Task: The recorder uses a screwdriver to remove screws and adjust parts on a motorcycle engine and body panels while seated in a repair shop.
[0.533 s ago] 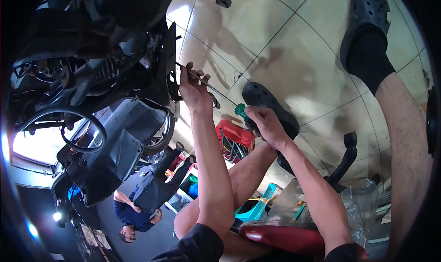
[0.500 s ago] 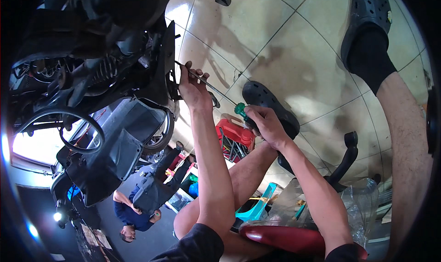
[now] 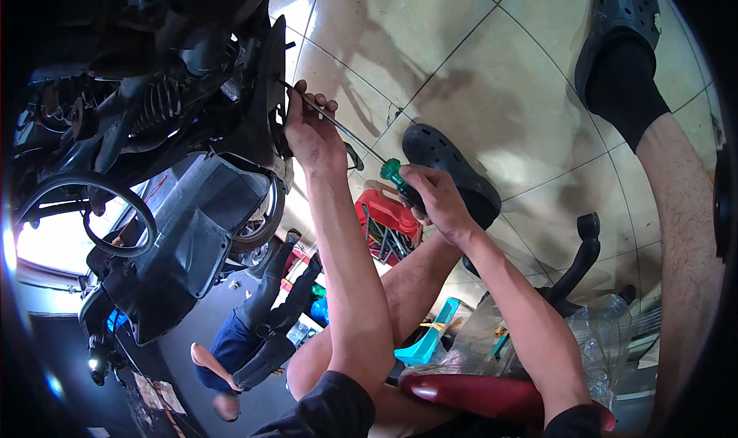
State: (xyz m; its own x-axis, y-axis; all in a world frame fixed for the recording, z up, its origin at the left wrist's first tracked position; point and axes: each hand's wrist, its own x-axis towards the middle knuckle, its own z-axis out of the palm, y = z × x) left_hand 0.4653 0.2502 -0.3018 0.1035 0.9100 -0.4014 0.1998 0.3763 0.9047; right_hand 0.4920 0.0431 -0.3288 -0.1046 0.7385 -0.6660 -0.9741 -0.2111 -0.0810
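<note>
My right hand (image 3: 440,198) is closed around the green handle of a long screwdriver (image 3: 392,170). Its metal shaft slants up and left, and the tip meets the edge of a dark panel (image 3: 270,92) on a motorbike. Near that tip, my left hand (image 3: 314,131) has its thumb and curled fingers about the shaft, close against the panel. What the tip bears on is too small to make out.
The partly stripped motorbike (image 3: 177,230) fills the left side. A red tool case (image 3: 392,214) with metal tools lies on the tiled floor (image 3: 530,123) beyond my knee. A red body panel (image 3: 477,399) and clear plastic wrap (image 3: 603,346) lie near me. Another person (image 3: 231,353) stands behind.
Both hands and the screwdriver have shifted slightly left and up in the picture, as has the motorbike. The screwdriver stays held at the panel. The person behind has changed posture.
</note>
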